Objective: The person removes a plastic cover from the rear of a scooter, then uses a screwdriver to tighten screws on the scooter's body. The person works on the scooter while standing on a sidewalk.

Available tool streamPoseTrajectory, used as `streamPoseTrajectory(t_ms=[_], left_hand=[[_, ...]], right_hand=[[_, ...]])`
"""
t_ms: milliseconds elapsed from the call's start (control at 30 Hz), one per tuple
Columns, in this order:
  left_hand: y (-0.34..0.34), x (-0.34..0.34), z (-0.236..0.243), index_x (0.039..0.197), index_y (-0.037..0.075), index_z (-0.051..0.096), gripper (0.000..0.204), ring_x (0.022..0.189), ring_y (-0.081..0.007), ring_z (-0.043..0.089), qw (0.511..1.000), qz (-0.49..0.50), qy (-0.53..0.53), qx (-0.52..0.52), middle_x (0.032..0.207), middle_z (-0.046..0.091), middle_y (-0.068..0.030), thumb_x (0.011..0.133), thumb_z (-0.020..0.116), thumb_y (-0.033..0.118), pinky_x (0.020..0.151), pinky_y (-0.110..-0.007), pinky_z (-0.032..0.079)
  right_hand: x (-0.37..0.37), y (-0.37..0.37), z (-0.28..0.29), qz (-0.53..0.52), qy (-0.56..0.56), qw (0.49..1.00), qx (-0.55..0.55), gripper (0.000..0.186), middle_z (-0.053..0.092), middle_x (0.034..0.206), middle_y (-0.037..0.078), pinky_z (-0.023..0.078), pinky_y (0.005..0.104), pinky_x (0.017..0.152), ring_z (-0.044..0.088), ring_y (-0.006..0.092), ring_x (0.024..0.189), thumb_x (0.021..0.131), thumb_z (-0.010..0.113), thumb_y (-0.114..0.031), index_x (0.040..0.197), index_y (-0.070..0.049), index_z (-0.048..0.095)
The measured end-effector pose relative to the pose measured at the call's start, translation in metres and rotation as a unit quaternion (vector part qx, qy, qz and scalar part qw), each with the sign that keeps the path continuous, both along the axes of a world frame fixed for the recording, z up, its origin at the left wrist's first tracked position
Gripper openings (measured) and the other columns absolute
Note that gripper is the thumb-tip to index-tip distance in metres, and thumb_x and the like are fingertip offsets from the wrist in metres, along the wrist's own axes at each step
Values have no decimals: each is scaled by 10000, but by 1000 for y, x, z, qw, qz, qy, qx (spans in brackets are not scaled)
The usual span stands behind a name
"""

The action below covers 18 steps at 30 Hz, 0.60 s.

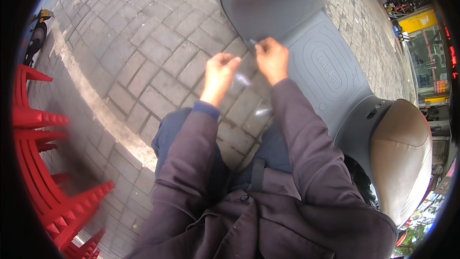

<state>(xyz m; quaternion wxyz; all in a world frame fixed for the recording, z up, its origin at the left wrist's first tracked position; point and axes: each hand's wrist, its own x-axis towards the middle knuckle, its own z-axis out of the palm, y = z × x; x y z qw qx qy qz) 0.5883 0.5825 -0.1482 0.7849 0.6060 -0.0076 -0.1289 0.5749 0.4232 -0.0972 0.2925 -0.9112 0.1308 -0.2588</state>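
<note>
My left hand (220,74) is in front of me over the paving, thumb and fingers closed in a pinch. Whatever it grips is too blurred to make out. To its right, my right hand (272,61) is closed too, beside the grey scooter's footboard (309,64). A small greyish tip (252,42) shows at its fingers; its kind cannot be told. Between and below the hands, pale glints (242,79) suggest something clear and shiny, perhaps thin film, but its outline is lost. The hands are apart from each other.
The scooter's front shield (268,5) rises ahead, and its tan seat (400,148) is close on my right. Red plastic stools (48,177) are stacked at left. Grey paving bricks (143,67) cover the ground. A shopfront (431,57) stands far right; a parked vehicle's wheel (37,38) shows far left.
</note>
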Motion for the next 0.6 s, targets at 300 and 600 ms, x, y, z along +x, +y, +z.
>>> streamPoseTrajectory(t_ms=[300,600], left_hand=[[-11,4,6,1003,-37,683,196,765,-95,600,998,-12,-35,49,859,678,-36,884,730,112,687,-248,482],[-30,34,7,975,-52,699,262,760,-156,686,971,8,-151,184,822,733,-131,841,766,164,704,-305,541]], right_hand=[[7,0,-1,5,2,999,-49,145,706,749,157,548,401,683,696,318,699,817,743,-164,829,-26,703],[7,-10,6,41,11,999,-5,190,700,711,130,540,356,624,675,251,634,787,794,-162,801,-6,687]])
